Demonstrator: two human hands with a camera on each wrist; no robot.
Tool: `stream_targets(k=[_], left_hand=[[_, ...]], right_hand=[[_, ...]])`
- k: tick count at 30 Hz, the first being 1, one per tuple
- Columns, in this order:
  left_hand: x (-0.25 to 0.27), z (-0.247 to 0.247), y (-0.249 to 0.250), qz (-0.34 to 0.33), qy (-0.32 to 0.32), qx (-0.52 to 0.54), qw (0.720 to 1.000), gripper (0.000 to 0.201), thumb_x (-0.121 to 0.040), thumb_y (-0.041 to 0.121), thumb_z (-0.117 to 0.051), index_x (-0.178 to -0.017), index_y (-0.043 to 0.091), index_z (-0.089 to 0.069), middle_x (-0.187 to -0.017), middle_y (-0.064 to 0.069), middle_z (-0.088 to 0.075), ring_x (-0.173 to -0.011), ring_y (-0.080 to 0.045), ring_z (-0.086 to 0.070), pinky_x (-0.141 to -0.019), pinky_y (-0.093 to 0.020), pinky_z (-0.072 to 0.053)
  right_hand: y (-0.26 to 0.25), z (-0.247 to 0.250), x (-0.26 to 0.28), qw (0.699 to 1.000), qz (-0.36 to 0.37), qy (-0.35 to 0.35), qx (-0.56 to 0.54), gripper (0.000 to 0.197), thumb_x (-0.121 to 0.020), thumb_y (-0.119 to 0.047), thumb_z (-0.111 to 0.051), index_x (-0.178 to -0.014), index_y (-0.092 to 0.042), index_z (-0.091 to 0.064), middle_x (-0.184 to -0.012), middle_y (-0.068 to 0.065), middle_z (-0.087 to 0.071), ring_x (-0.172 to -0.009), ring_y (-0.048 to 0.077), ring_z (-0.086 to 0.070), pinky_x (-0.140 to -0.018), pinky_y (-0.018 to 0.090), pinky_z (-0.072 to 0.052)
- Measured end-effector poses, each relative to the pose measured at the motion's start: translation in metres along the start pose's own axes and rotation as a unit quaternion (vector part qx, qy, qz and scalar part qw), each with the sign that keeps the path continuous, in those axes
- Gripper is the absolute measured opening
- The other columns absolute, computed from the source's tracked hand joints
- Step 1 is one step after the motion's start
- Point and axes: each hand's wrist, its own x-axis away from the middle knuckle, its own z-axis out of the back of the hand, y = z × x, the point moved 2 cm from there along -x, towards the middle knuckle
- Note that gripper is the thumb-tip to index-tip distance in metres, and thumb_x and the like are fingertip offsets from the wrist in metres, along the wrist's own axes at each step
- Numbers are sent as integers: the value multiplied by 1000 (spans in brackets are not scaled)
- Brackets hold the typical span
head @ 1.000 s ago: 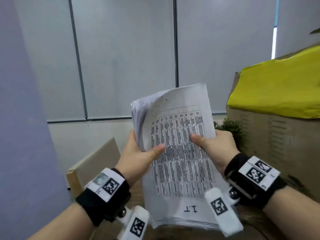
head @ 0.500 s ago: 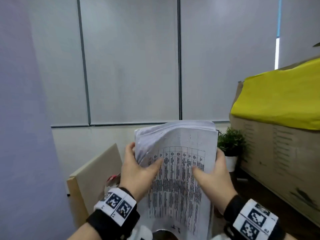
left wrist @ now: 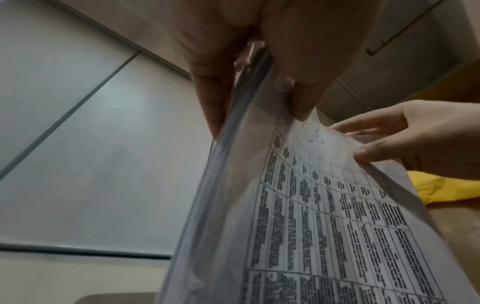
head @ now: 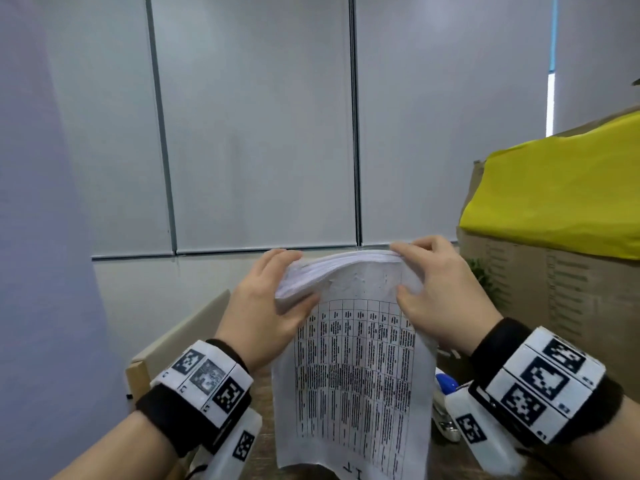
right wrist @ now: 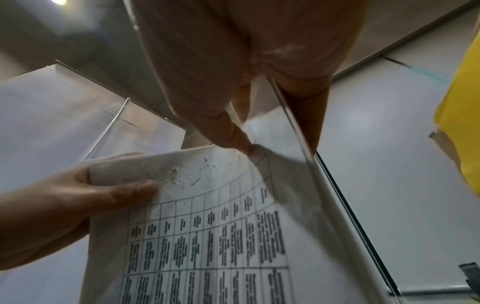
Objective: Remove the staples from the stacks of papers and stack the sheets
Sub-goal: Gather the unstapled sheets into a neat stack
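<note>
We are holding a thick white stack of printed paper sheets [head: 353, 358] upright in the lower middle of the head view, its top edge gripped at both corners. Our left hand [head: 266, 313] is pinching the upper left corner, thumb lying on the printed table face and the other fingers [left wrist: 207, 98] curled behind the sheets. Our right hand [head: 440, 292] is pinching the upper right corner the same way, thumb on the front, fingers [right wrist: 301, 115] wrapped over the top edge and down the back. The top margin between our thumbs is looking rough and pitted, with small dark marks; whether any staple is remaining there we cannot tell from these views.

We are judging that the step in hand is squaring or checking the freed sheets before laying them down. To do it well, we should be keeping both pinches light enough for the sheets to slide level, letting the bottom edge tap on the brown wooden table [head: 263, 441], and looking along that torn margin for leftover metal. Gripping too hard near the damaged holes is likely to tear the front sheet.

At the lower right of the head view a white and blue stapler-like tool [head: 445, 398] is lying just beside the stack, and a brown cardboard box under a yellow cover [head: 561, 188] is filling the right edge.
</note>
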Motion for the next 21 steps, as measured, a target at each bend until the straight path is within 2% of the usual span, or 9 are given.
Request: stream_targets(k=[3,5,8,10,12,14,16,18,21], left_hand=[[0,0,-1,2,1,30,1000,42,-80,22,-80,-120,18,-66,-102,13,-66,-88,7,-60,-84,-12,-48],[2,0,-6,55,30,73,995,40,-77,16,-82,-114,20,-67,-93,18,-65,-84,9,-61,-73,-2,-44],[7,1,-18,169,91,212,958,60,-67,14,-87,-118,26,-56,-96,8,-65,-78,6,-65,-70,-8,-50],[13,0,-21,219,85,327,915,69,-59,18,-86,-119,23,-54,-96,1,-68,-76,-3,-70,-66,-17,-56],[19,-3,-18,213,36,362,907,55,-60,22,-80,-111,16,-61,-92,-1,-74,-79,-11,-71,-64,-19,-56],[22,-2,-8,174,11,334,926,40,-66,24,-76,-103,11,-68,-88,8,-76,-83,-5,-70,-69,-14,-53],[14,3,4,144,45,313,938,31,-74,20,-75,-101,7,-69,-82,10,-74,-78,5,-67,-69,-9,-50],[0,11,17,130,110,305,937,16,-80,11,-76,-92,14,-65,-76,10,-68,-65,6,-62,-61,-10,-49],[-18,15,29,139,179,293,929,26,-80,10,-78,-85,21,-56,-74,6,-63,-56,2,-56,-52,-15,-50]], right_hand=[[0,-2,1,999,21,32,-25,51,-81,-10,-66,-131,-19,-58,-114,2,-50,-106,18,-53,-95,17,-35],[8,-4,4,987,-21,55,-152,59,-79,-6,-73,-133,-20,-54,-115,-1,-56,-104,16,-60,-94,15,-40],[21,-19,25,844,-126,-12,-520,78,-60,-17,-89,-128,-17,-49,-112,5,-67,-99,21,-69,-85,32,-57],[30,-38,45,811,-157,-82,-557,87,-44,-34,-94,-119,-10,-57,-106,10,-73,-100,28,-69,-77,32,-59],[33,-51,57,836,-153,-77,-521,69,-50,-38,-91,-108,-10,-64,-100,8,-75,-98,30,-70,-74,30,-59],[27,-52,56,875,-123,-17,-468,49,-62,-36,-87,-102,-14,-68,-96,4,-75,-93,24,-71,-75,35,-59],[14,-44,46,893,-101,45,-436,23,-75,-13,-79,-92,-20,-66,-85,-3,-74,-80,8,-70,-69,25,-58],[-4,-32,33,900,-80,100,-417,27,-80,0,-71,-87,-24,-62,-75,-5,-69,-71,-1,-65,-63,14,-53],[-15,-22,17,917,-55,151,-364,28,-82,-4,-71,-85,-29,-60,-82,-8,-68,-74,7,-65,-66,22,-54]])
